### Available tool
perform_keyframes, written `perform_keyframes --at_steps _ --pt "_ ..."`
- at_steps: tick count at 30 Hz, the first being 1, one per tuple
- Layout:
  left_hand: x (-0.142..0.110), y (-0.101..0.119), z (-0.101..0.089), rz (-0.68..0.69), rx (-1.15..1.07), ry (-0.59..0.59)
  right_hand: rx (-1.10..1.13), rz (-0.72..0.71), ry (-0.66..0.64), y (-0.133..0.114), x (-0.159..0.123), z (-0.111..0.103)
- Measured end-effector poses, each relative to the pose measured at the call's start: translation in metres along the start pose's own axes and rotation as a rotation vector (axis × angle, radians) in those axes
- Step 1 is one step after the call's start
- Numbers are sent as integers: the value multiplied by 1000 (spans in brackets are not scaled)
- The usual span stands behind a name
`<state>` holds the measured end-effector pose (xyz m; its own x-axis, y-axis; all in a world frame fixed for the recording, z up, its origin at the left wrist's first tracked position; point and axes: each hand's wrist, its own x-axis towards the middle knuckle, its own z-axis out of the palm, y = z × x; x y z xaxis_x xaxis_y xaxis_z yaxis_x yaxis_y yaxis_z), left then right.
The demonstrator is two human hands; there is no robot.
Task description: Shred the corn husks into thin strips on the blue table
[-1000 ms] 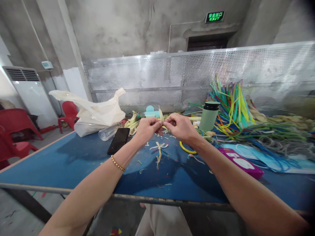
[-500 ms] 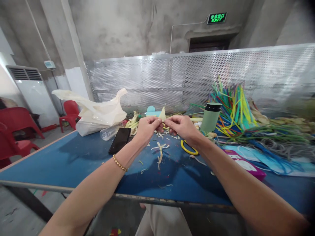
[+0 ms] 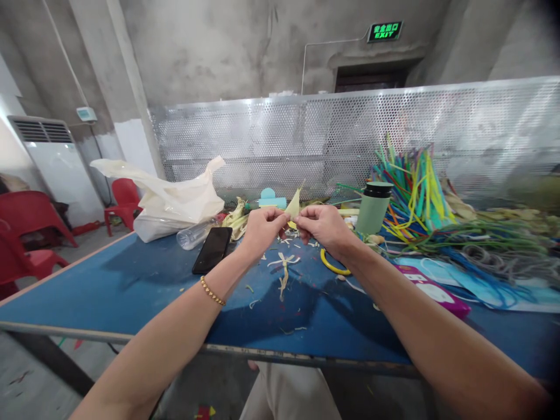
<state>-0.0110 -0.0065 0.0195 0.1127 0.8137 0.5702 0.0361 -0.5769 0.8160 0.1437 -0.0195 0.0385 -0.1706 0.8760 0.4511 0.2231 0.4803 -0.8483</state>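
A pale green piece of corn husk (image 3: 294,203), pointed at the top, stands up between my two hands over the far half of the table. My left hand (image 3: 265,226) pinches its lower end between thumb and fingers. Close beside it, my right hand (image 3: 324,227) pinches the husk's other lower side. Below the hands, a small figure of husk strips (image 3: 284,271) lies on the blue table (image 3: 144,291), with thin scraps around it. Partly under my right hand lies a yellow scissor-like handle (image 3: 333,263); the rest of it is hidden.
At left are a black phone (image 3: 212,251), a clear plastic bottle (image 3: 192,236) and a cream plastic bag (image 3: 179,201). On the right stand a green cup (image 3: 374,210), colourful strips (image 3: 415,192), a purple packet (image 3: 437,289) and blue masks (image 3: 472,280). A perforated metal screen (image 3: 262,140) runs behind.
The husk's pointed tip has shifted slightly right and shows more of its length above the fingers. Both hands stay nearly in place, still pinching.
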Motion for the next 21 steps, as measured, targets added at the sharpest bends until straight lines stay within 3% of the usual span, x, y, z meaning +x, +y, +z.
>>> perform_keyframes --at_steps 7,15,21 --pt "2 -1 -6 -77 -157 -133 -66 -29 -67 2 2 -6" --pt "0 -3 -1 -82 -127 -64 -60 -44 -70 1 1 -6" --pt "1 -3 -2 -97 -181 -184 -136 -61 -69 2 2 -11"
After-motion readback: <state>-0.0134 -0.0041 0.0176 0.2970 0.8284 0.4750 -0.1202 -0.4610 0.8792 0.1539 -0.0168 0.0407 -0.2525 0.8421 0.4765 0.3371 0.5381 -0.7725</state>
